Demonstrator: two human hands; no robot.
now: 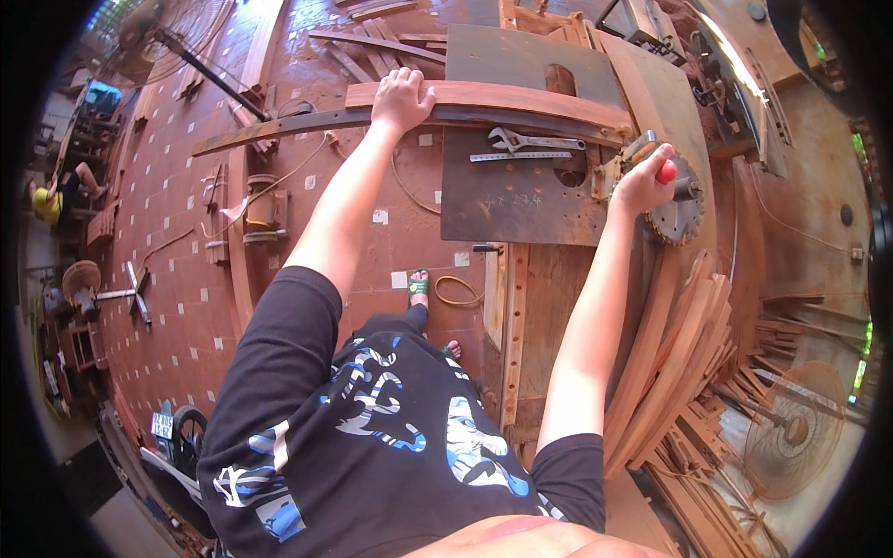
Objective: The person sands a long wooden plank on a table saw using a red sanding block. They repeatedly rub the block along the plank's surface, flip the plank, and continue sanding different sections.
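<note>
A reddish-brown wooden board [512, 96] lies across the metal machine table, along a dark rail [326, 121] that sticks out to the left. My left hand [402, 100] is closed over the board near its left end, fingers curled over the far edge. At the table's right side, my right hand [644, 186] wraps round a handle with a red knob [668, 171]. Just beside and below that hand is a toothed circular saw blade [679, 223]. On the table plate [498, 205], between my arms, rest an adjustable wrench [539, 142] and a steel ruler [519, 157].
Long wooden strips [684, 344] are stacked right of the machine, near a caged fan [795, 428]. More boards [377, 46] lie on the tiled floor beyond. A cable spool [265, 206] and a motorbike [186, 437] stand left. Another person [46, 203] sits far left.
</note>
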